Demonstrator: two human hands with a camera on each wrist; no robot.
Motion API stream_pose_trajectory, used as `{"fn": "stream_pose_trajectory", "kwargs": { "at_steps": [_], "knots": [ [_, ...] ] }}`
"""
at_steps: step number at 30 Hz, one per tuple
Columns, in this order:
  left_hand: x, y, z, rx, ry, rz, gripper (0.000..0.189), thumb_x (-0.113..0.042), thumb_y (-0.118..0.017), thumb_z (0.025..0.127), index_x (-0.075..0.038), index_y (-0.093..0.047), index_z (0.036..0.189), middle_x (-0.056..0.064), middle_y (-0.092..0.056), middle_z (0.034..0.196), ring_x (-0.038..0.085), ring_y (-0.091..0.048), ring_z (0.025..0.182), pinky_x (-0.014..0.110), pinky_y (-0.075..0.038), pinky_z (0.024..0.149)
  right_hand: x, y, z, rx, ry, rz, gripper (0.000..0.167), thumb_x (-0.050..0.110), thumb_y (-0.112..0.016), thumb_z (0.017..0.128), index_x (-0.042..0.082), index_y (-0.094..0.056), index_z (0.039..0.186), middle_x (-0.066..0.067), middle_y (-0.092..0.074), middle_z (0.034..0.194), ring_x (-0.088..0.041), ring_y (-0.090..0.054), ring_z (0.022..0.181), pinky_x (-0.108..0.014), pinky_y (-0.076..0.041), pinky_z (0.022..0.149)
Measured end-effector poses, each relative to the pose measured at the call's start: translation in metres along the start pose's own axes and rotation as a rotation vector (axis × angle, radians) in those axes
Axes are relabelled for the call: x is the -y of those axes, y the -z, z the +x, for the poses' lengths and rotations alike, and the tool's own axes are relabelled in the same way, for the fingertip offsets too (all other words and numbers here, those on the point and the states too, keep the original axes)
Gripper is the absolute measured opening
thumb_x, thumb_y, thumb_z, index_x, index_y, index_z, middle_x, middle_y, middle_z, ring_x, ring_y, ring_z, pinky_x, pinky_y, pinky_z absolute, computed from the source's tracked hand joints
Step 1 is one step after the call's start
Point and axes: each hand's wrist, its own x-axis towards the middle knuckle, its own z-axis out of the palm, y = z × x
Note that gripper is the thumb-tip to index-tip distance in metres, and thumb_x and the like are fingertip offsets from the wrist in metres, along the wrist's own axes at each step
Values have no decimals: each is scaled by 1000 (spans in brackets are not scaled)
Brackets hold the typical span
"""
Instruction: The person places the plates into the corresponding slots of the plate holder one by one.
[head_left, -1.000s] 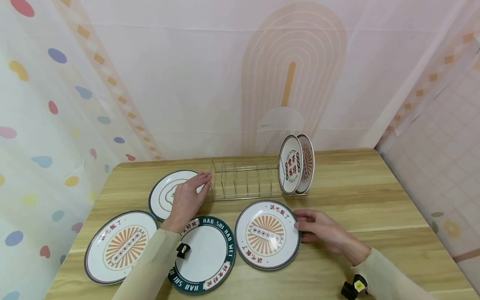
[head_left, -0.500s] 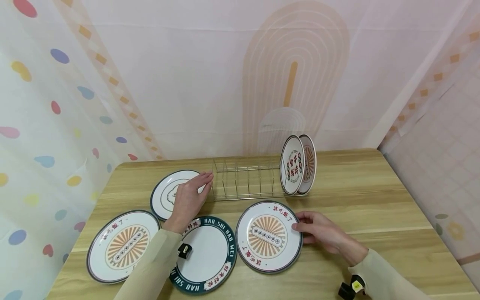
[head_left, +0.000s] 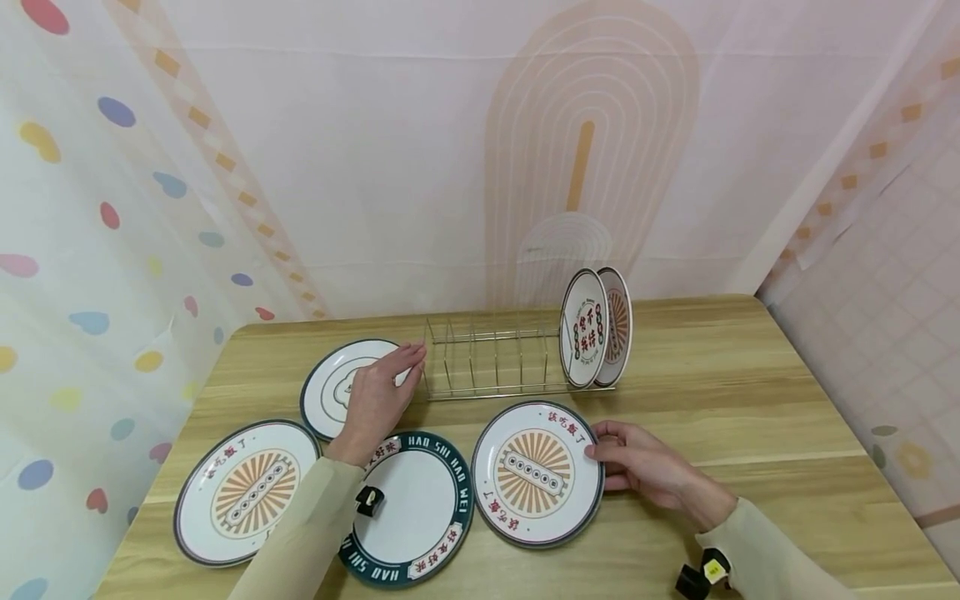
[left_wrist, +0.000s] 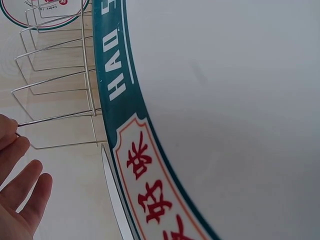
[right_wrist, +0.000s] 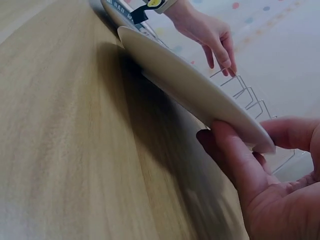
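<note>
My left hand (head_left: 378, 400) pinches the end wire of a metal dish rack (head_left: 495, 393) between thumb and finger; the left wrist view shows the hold on the wire (left_wrist: 55, 118). My right hand (head_left: 648, 467) grips the right rim of a white plate (head_left: 536, 475) with an orange sunburst print. In the right wrist view this plate (right_wrist: 185, 82) is tilted, its gripped side raised off the table, thumb and fingers on opposite faces. Two plates (head_left: 583, 329) stand upright in the rack's right-hand slots.
A green-rimmed plate (head_left: 408, 500) lies left of the held plate. Another sunburst plate (head_left: 247, 492) lies at the far left. A plate with a line drawing (head_left: 330, 392) lies behind, partly hidden by my left hand. A patterned curtain (head_left: 420, 167) hangs behind the wooden table (head_left: 720, 375).
The held plate has turned and risen very slightly at its right side with my right hand. My left hand stays on the rack.
</note>
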Motion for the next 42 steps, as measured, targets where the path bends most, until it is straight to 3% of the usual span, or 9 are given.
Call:
{"fn": "stream_pose_trajectory", "kwargs": {
  "at_steps": [4,13,18,23,32,42],
  "knots": [
    [1,0,0,1,0,2,27,-9,-73,97,-2,-74,123,12,-70,130,34,-67,121,52,-55,96,2,0,-1,20,18,24,50,5,-57,103,-18,-32,139,-14,-70,110,-22,-73,97,-39,-62,88],
    [2,-1,0,-11,-5,-10,27,-9,-73,97,-2,-75,123,12,-71,129,34,-67,120,51,-57,93,9,1,-8,74,51,59,70,4,-57,103,-15,-14,155,-14,-68,121,-24,-72,105,-40,-60,93],
    [4,-2,0,-10,4,-14,27,-8,-73,97,-1,-75,123,12,-71,129,34,-67,121,50,-59,90,16,-1,-12,127,109,52,64,4,-57,104,-12,-21,155,-15,-66,125,-26,-72,107,-42,-58,95],
    [3,-2,1,-6,4,-18,26,-9,-73,97,-2,-75,123,13,-71,128,34,-67,120,46,-62,78,23,-4,-16,88,131,12,67,6,-60,103,-12,-21,156,-14,-66,124,-26,-72,106,-42,-59,93],
    [2,-3,0,-12,1,-16,27,-7,-74,96,-1,-75,122,13,-71,128,35,-67,120,51,-58,91,34,-8,-24,34,207,-32,69,5,-59,104,-14,-18,156,-12,-63,131,-24,-70,108,-43,-59,94],
    [1,-3,1,-26,-6,-8,26,-9,-74,96,-1,-75,121,14,-72,126,35,-68,117,51,-58,90,50,-7,-30,-18,299,-23,74,1,-57,103,-13,-10,158,-14,-59,137,-22,-69,110,-40,-60,91]
  ]
}}
